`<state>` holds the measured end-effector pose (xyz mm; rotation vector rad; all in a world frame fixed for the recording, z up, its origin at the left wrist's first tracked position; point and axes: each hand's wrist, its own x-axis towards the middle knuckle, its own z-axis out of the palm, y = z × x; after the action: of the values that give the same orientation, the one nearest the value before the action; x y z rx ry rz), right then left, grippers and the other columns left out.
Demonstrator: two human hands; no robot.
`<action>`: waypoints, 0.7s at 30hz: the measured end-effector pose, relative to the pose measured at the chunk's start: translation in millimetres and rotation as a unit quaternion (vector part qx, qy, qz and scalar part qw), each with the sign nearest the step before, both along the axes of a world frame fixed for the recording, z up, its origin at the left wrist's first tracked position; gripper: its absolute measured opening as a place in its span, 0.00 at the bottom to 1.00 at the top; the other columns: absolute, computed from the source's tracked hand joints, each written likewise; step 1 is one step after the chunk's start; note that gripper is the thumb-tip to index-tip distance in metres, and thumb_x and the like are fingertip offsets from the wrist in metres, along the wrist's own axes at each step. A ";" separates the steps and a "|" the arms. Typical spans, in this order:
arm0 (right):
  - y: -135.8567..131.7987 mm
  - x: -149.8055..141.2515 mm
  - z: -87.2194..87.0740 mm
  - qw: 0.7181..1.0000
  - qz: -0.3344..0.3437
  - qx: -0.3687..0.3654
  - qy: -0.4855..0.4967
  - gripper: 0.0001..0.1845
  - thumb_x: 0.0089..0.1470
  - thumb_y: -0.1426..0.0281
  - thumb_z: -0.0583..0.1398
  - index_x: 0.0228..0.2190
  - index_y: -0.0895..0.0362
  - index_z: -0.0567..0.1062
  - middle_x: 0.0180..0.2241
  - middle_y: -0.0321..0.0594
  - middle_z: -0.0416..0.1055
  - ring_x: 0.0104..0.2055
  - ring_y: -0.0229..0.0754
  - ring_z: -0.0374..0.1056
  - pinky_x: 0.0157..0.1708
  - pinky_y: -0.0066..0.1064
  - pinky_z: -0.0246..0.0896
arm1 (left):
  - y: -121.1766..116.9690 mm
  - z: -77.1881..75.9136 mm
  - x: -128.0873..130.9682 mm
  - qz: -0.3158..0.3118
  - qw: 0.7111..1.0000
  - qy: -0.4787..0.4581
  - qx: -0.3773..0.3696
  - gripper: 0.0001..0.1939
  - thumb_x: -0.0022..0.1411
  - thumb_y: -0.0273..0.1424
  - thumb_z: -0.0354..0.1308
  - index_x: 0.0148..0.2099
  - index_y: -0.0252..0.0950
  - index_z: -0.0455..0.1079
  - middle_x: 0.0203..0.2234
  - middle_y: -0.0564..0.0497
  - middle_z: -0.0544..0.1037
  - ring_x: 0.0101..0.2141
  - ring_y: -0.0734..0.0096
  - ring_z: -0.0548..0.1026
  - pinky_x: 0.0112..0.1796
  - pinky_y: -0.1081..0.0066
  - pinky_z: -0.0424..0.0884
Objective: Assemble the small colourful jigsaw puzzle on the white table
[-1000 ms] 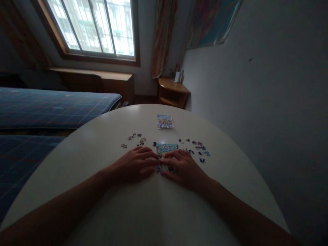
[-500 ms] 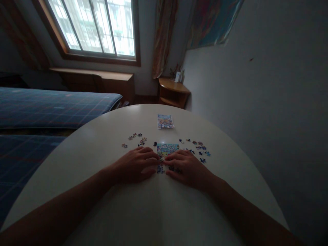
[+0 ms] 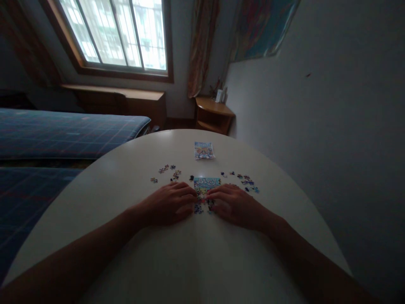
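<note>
Left hand (image 3: 171, 204): palm down, fingers loosely spread, thumb apart from them, tips at the left edge of the part-joined jigsaw (image 3: 207, 183); not closed around anything that I can see. Right hand (image 3: 236, 204): fingers bent in over the jigsaw's right side, thumb lower down near its bottom pieces. Whether a piece is pinched there, cannot tell; too dark and small.

Jigsaw lies flat on the white tabletop (image 3: 142, 261), between the hands. Upper band looks joined; lower part gappy, partly under the fingers.

Risks, as judged: sideways push from the right fingers could buckle or split joined rows, the more so if the left lets the edge slip. Smooth surface, thin pieces: little to stop a slide. A piece forced in at the wrong turn could lift its neighbours. Right wrist or knuckles could sweep the loose pieces (image 3: 247, 182) just beyond; the left group (image 3: 176, 174) sits similarly close to the left knuckles.

Containers: no box or tray seen around the pieces; they lie directly on the surface. Printed sheet (image 3: 204, 150) lies beyond the jigsaw. Corner shelf unit (image 3: 215, 105) in the background bears a white item (image 3: 219, 95) on top; contents of its lower compartment too dim to read.
</note>
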<state>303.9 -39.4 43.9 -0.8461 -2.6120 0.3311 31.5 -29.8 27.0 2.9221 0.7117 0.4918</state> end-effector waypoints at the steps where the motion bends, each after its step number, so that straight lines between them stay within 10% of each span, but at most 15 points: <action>1: 1.3 4.8 3.1 1.000 -0.002 -0.007 0.006 0.14 0.59 0.71 0.60 0.47 0.53 0.75 0.49 0.43 0.74 0.51 0.44 0.70 0.53 0.42 0.62 | -0.3 0.0 0.0 -0.002 1.000 0.001 0.003 0.14 0.68 0.33 0.53 0.54 0.40 0.68 0.49 0.48 0.75 0.48 0.62 0.72 0.50 0.60 0.69; 21: 14.1 27.0 5.2 0.997 -0.032 -0.071 -0.005 0.09 0.53 0.61 0.67 0.33 0.52 0.78 0.46 0.42 0.72 0.51 0.46 0.67 0.53 0.44 0.60 | 0.8 -3.9 -3.1 -0.014 1.000 -0.013 0.015 0.18 0.68 0.34 0.54 0.59 0.46 0.67 0.50 0.48 0.75 0.49 0.62 0.72 0.50 0.60 0.70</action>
<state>330.9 -25.2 49.2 -0.9776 -2.5878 0.4998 28.4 -29.0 23.2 2.9433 0.6662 0.5399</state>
